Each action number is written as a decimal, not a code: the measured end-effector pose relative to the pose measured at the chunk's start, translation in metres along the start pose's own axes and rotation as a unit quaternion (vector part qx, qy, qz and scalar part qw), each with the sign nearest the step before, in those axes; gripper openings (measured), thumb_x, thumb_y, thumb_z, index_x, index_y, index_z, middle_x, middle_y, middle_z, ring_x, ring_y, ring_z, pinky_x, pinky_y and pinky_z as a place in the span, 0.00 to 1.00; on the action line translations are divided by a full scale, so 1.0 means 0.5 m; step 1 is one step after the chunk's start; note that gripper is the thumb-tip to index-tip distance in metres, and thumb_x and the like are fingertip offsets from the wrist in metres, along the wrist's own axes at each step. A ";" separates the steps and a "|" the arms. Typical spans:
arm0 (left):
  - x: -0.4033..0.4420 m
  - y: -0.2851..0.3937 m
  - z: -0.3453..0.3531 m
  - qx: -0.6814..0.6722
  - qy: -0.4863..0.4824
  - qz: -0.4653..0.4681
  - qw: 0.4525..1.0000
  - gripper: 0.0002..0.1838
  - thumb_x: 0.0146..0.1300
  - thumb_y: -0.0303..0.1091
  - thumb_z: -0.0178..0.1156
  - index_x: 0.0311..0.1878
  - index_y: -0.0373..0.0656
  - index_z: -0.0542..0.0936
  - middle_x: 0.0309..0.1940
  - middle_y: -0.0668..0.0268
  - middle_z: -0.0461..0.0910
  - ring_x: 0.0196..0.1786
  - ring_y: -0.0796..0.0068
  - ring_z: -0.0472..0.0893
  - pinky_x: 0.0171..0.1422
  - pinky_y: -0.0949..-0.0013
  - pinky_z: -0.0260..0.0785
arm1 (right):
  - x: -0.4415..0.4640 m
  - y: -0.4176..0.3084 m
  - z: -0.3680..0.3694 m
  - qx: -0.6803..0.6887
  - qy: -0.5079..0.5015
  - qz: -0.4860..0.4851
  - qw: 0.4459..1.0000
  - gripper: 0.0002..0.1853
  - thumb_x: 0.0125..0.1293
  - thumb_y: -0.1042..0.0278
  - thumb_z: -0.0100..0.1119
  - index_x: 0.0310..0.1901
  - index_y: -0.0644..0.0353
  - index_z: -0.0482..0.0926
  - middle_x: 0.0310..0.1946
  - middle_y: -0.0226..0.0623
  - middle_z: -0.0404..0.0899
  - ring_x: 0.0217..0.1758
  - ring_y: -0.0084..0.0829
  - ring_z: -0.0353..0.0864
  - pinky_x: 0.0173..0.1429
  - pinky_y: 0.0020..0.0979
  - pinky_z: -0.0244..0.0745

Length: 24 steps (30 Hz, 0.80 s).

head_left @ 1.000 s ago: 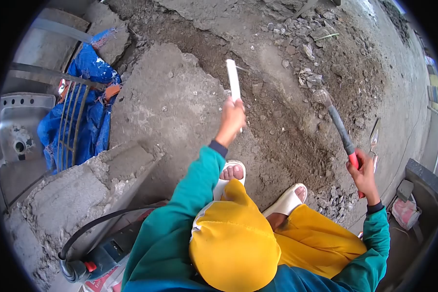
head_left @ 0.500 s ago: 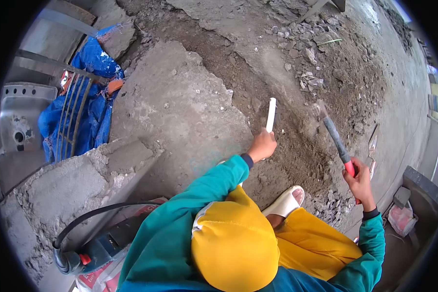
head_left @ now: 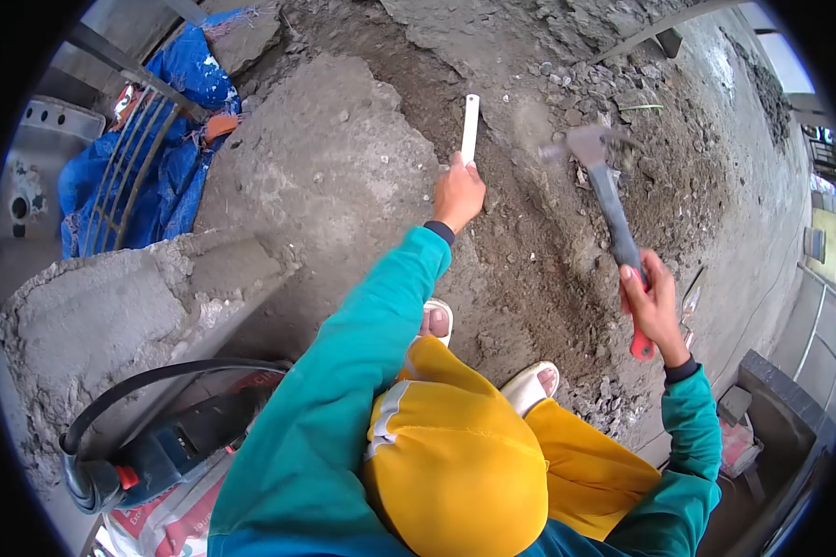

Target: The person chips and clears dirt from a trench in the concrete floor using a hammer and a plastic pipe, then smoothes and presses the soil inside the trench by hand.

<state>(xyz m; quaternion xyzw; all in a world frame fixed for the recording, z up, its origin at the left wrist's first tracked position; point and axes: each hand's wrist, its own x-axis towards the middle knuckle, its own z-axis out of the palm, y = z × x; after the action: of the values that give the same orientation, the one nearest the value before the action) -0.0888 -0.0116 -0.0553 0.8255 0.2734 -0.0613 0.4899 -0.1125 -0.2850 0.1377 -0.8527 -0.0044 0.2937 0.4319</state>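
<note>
My left hand [head_left: 459, 193] is closed around a slim white handle-like piece [head_left: 470, 130] with a small hole near its tip. Its lower part is hidden in and beyond my fist, so I cannot tell the tool's kind. My right hand [head_left: 655, 302] grips a claw hammer [head_left: 613, 209] by its dark grey and red handle. The hammer's head is raised over the dirt and slightly smeared by motion. Between my hands runs a strip of loose soil [head_left: 539, 269], bordered on the left by a broken concrete slab [head_left: 334, 158].
To the left are a blue tarp [head_left: 181, 93], a metal grille [head_left: 130, 176] and a steel sink [head_left: 37, 186]. A power tool [head_left: 186, 446] with a thick hose lies by a concrete block [head_left: 102, 316]. Rubble [head_left: 567, 84] lies ahead, and a trowel [head_left: 693, 292] beyond my right hand.
Both hands have moved forward and a little left in view, each still gripping its tool. The hammer has swung so its head shows clearly. The camera view has also shifted.
</note>
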 end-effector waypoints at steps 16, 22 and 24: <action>0.089 -0.003 -0.006 -0.046 0.021 0.007 0.999 0.14 0.64 0.35 0.48 0.41 0.32 0.74 0.35 0.42 0.78 0.42 0.41 0.77 0.46 0.49 0.67 | 0.330 -0.216 0.173 -0.283 0.173 -0.419 0.845 0.28 0.63 0.68 0.52 0.65 0.54 0.59 0.32 0.52 0.77 0.31 0.54 0.77 0.34 0.46 0.73; 0.120 -0.006 -0.013 -0.035 -0.044 -0.052 0.997 0.16 0.62 0.37 0.49 0.42 0.33 0.75 0.39 0.42 0.78 0.45 0.43 0.77 0.49 0.49 0.68 | 0.430 -0.202 0.208 -0.433 0.060 -0.219 0.872 0.26 0.60 0.70 0.50 0.62 0.56 0.63 0.35 0.54 0.79 0.37 0.55 0.79 0.40 0.49 0.75; 0.122 0.001 -0.028 -0.006 -0.047 -0.060 0.997 0.16 0.62 0.37 0.49 0.42 0.33 0.76 0.39 0.42 0.79 0.45 0.44 0.77 0.48 0.50 0.68 | 0.469 -0.214 0.197 -0.559 -0.032 -0.252 0.790 0.28 0.57 0.72 0.52 0.62 0.57 0.65 0.31 0.59 0.78 0.37 0.56 0.78 0.41 0.50 0.73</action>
<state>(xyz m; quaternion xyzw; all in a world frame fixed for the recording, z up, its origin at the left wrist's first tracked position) -0.0392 0.0240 -0.0701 0.8010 0.2990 -0.1278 0.5027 0.0583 -0.0845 0.0557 -0.9042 -0.3960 0.1479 -0.0614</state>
